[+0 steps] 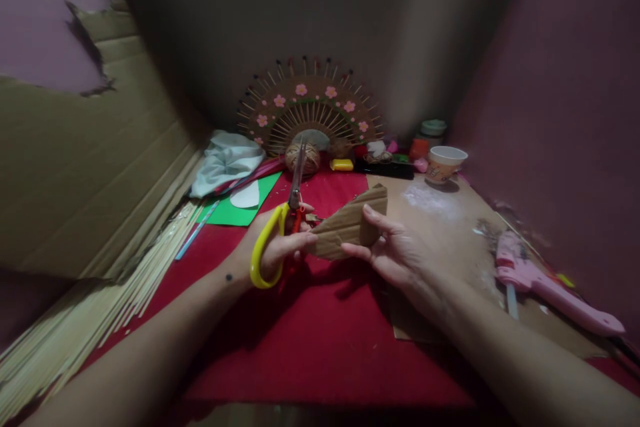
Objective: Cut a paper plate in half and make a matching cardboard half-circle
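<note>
A pair of scissors point(296, 183) with a yellow handle hangs on my left hand point(280, 243), the loop around the thumb and the blades pointing up and away. The same hand's thumb presses on the narrow left end of a small cut piece of corrugated cardboard point(345, 225). My right hand point(395, 247) grips this cardboard at its wider right end, thumb on the upper face and a finger along the lower edge. Both hands hold it above the red tabletop point(300, 347). Most fingers of my left hand are hidden behind the scissors and cardboard.
Thin wooden sticks point(145, 287) lie at the left, near green paper point(225, 210). A decorated fan point(310, 97) and twine ball point(307, 159) stand at the back. A paper cup point(443, 167) and pink glue gun point(550, 287) rest on cardboard at the right.
</note>
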`<state>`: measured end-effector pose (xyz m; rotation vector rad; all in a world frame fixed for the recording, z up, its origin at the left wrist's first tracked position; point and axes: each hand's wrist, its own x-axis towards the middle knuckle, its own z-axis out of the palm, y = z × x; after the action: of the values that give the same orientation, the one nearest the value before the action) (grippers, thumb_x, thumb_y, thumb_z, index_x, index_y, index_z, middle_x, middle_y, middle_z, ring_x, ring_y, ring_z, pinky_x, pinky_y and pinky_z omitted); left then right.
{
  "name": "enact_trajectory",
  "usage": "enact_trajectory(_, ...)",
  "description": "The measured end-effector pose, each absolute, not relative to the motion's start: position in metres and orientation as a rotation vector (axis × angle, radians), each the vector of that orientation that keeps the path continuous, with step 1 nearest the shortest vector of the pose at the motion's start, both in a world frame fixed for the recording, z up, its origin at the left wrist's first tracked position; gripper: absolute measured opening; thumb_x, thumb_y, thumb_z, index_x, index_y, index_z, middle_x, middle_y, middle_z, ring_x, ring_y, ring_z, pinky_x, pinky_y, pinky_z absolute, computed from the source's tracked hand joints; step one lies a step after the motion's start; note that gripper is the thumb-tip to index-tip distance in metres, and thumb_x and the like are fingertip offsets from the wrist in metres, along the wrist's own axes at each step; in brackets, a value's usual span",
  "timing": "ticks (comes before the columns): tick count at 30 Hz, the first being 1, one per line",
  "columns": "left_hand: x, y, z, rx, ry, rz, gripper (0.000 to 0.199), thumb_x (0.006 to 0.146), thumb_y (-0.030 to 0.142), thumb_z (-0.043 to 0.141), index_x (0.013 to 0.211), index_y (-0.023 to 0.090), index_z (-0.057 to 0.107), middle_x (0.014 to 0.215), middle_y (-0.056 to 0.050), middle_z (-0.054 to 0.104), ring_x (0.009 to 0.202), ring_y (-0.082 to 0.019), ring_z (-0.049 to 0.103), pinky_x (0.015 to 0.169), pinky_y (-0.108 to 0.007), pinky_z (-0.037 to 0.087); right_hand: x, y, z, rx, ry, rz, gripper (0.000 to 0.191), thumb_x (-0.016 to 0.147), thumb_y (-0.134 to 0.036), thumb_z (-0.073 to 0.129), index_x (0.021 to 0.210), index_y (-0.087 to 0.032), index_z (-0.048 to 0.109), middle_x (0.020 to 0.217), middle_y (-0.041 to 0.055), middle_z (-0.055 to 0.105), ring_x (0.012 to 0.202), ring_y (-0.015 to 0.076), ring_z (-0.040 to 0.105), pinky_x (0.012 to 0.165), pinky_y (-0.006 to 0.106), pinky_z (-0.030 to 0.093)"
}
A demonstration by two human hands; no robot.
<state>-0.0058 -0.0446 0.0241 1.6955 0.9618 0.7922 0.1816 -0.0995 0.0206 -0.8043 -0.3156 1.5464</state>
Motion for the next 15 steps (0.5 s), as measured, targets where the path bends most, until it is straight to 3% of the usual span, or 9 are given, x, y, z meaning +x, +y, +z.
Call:
enact_trajectory(5, -0.017, -0.045, 0.034, 2.407, 0.972, 0.559, 0.034, 0.083, 0.032, 0.042, 0.114, 0.019, 0.045, 0.096, -0.006, 0.059, 0.078, -0.017, 0.059, 0.069, -0.030, 0.046, 0.182, -0.098, 0.023, -0.834, -0.314, 1.429, 0.019, 0.070, -0.025, 0.066, 0.087, -0.019, 0.061, 0.085, 0.0037, 0.065, 0.082, 0.0211, 0.060, 0.057, 0.040, 0.056)
enact_trajectory(11, -0.018, -0.047, 0.035, 2.647, 1.023, 0.296, 0.040, 0.085, 0.031, 0.036, 0.122, 0.017, 0.041, 0.105, -0.012, 0.060, 0.094, -0.024, 0.057, 0.080, -0.037, 0.043, 0.184, -0.096, 0.025, -0.823, -0.289, 1.321, 0.022, 0.070, -0.031, 0.066, 0.090, -0.022, 0.060, 0.088, 0.0017, 0.065, 0.088, 0.0237, 0.060, 0.065, 0.052, 0.053)
enact_trajectory(15, -0.015, -0.047, 0.027, 2.716, 1.070, 0.209, 0.047, 0.085, 0.029, 0.033, 0.130, 0.014, 0.032, 0.116, -0.019, 0.055, 0.104, -0.029, 0.053, 0.085, -0.043, 0.040, 0.183, -0.098, 0.026, -0.842, -0.300, 1.311, 0.022, 0.069, -0.031, 0.066, 0.088, -0.022, 0.060, 0.086, 0.0020, 0.064, 0.088, 0.0242, 0.059, 0.065, 0.051, 0.053)
